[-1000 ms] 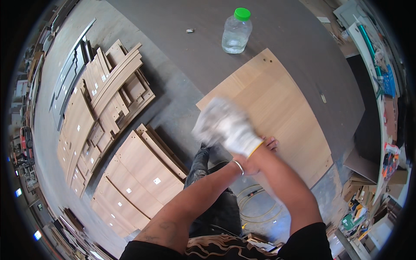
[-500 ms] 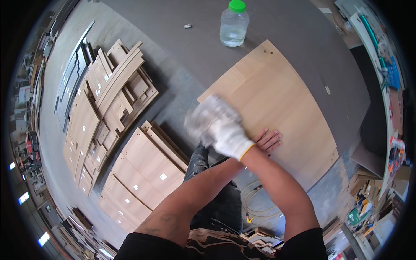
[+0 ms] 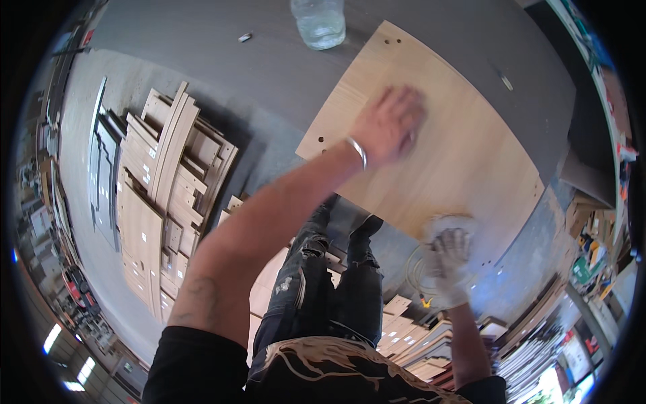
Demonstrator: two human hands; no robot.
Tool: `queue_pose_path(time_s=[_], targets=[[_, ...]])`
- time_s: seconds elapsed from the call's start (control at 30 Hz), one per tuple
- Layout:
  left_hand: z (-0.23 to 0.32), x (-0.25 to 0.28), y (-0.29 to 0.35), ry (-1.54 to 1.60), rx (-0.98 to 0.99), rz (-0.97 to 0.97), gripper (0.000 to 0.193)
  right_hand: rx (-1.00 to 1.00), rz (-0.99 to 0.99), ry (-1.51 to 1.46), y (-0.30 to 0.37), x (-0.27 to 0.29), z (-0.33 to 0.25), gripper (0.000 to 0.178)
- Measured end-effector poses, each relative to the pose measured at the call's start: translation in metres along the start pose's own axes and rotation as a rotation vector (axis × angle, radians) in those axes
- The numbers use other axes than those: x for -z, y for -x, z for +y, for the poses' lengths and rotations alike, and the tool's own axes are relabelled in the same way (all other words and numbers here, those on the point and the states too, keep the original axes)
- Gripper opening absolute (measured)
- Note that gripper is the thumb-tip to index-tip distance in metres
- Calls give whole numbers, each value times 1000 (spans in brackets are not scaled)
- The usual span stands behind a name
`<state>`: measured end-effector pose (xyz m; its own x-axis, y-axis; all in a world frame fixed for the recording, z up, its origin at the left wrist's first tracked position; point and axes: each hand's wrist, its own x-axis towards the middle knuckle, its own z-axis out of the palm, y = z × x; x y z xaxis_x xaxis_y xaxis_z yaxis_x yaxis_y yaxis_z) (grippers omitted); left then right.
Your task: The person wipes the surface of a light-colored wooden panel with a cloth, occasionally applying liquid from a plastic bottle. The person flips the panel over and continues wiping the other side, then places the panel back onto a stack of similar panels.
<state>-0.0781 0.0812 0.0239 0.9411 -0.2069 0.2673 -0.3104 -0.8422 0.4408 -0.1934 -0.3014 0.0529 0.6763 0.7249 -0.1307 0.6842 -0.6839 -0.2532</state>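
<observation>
Pale wood grain shows on the board [image 3: 461,145], which lies flat in front of me on the dark grey desk [image 3: 202,50]. Its long axis slants from far left to near right; one short end faces far left, the other near right. The far-right long edge bows gently outward, and paired dark holes mark the two corners of the far-left end. Floor shows beyond the board's near side.

My left hand [image 3: 391,126], bare, is palm down over the board's left half, fingers pointing far and right. Motion blurs them, so I cannot tell how far that grip is closed, or whether it touches the wood. A silver bracelet [image 3: 358,153] rings the wrist.

My right hand [image 3: 449,256], in a whitish glove, is at the board's near edge, toward the right, fingers pointing away from me. A blurred pale shape shows around the fingertips; I cannot tell whether that grip holds it.

A clear bottle [image 3: 319,28] stands just beyond the board's far-left end. Stacked panels [image 3: 151,209] lie on the floor at left.
</observation>
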Motion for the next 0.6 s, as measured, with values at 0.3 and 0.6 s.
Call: queue_pose_path(time_s=[0.3, 0.6], targets=[[-31, -20, -23, -194, -110, -232, 65, 66, 238, -420, -191, -64, -226, 51], [-27, -17, -31, -202, -123, -253, 66, -205, 272, -383, -142, -61, -206, 61]])
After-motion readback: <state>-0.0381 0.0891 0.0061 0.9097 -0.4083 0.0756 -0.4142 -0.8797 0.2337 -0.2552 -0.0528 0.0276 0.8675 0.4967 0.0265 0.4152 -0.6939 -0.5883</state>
